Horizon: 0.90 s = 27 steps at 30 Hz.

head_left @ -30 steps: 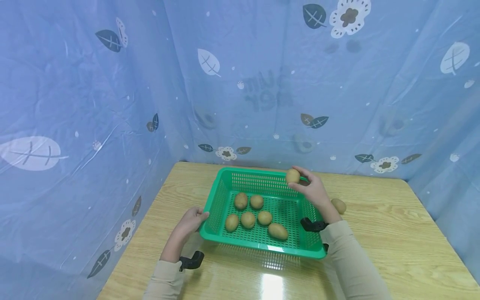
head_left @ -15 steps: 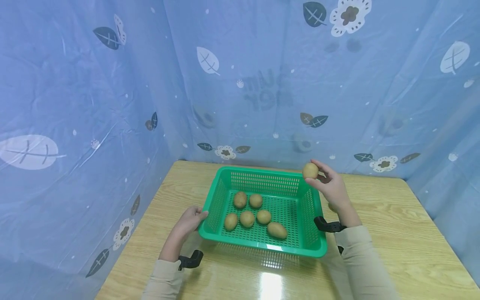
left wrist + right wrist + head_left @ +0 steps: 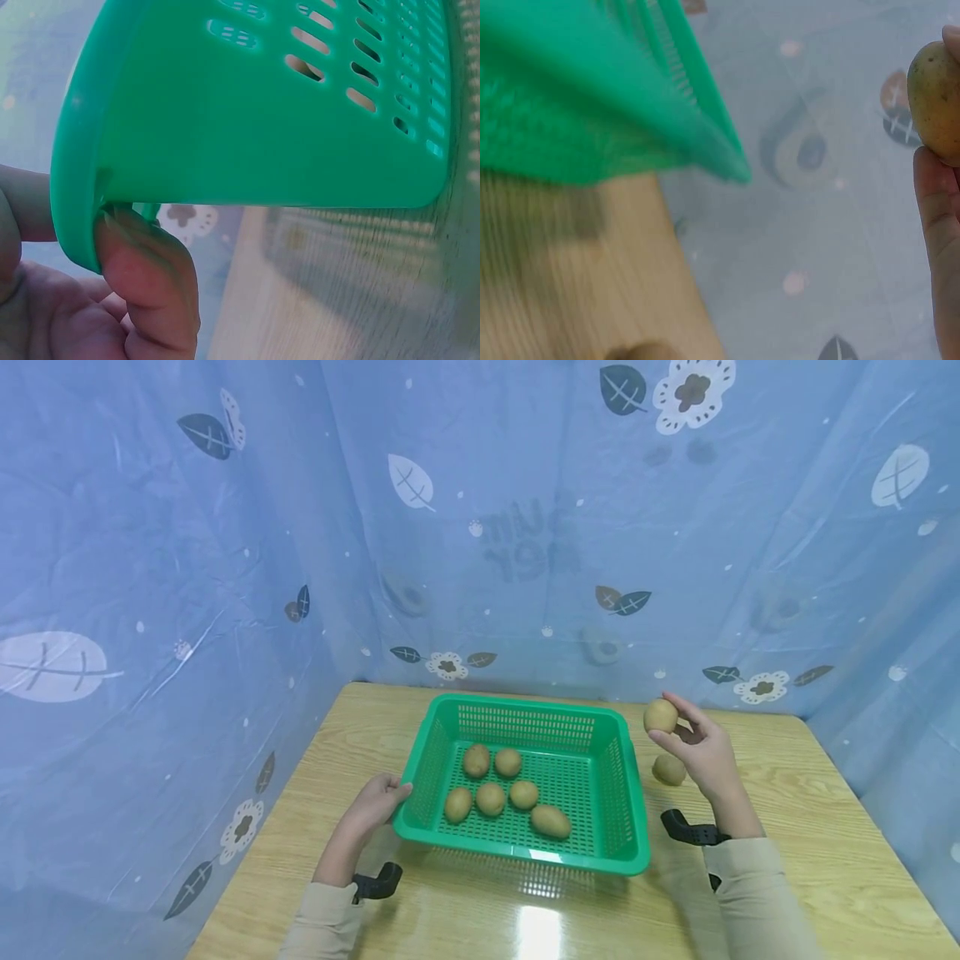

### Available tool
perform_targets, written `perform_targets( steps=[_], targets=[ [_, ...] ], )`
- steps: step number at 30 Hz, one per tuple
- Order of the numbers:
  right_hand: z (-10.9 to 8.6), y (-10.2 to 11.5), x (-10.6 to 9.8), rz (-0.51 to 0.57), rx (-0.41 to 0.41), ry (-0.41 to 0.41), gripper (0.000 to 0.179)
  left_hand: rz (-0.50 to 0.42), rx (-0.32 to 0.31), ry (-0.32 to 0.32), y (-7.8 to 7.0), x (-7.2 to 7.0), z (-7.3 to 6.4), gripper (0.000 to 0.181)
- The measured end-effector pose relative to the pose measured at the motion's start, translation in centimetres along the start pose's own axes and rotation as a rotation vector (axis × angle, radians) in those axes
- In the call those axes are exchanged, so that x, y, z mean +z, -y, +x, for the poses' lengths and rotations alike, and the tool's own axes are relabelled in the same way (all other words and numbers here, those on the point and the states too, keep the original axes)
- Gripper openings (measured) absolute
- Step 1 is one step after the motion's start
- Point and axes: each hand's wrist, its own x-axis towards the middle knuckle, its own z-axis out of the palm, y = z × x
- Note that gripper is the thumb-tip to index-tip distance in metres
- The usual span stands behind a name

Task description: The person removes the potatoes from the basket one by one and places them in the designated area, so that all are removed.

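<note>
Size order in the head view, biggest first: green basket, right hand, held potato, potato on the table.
Green basket
Right hand
Held potato and table potato: too alike to rank

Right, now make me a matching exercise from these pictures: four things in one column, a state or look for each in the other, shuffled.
Things
1. left hand
2. right hand
3. basket
4. backdrop

States or looks
A. green, with six potatoes inside
B. holding one potato, outside the basket
C. blue, with a leaf and flower pattern
D. gripping the basket at its rim

Right pairs: 1-D, 2-B, 3-A, 4-C
</note>
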Motion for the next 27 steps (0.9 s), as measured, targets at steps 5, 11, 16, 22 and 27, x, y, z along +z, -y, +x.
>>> perform_targets(
  steps=[5,11,16,22,27],
  targets=[
    [-0.9,-0.9,-1.0,-0.055,0.039,-0.038,0.061,0.006,0.005,-0.007,-0.1,-0.1,-0.1,0.027],
    [-1.8,-2.6,-1.9,-0.114,0.053,-0.075,0.061,0.013,-0.003,-0.006,-0.1,-0.1,0.0,0.029],
    [-2.5,-3.8,-2.6,-0.154,0.11,-0.098,0.062,0.011,-0.006,-0.008,0.1,0.1,0.2,0.028],
    [-3.2,-5.5,-3.4,-0.188,0.191,-0.104,0.064,0.005,-0.008,-0.007,0.1,0.0,0.1,0.027],
    [-3.7,-7.1,-4.1,-0.2,0.258,-0.103,0.066,0.007,-0.009,-0.009,0.0,0.0,0.2,0.027]
  ],
)
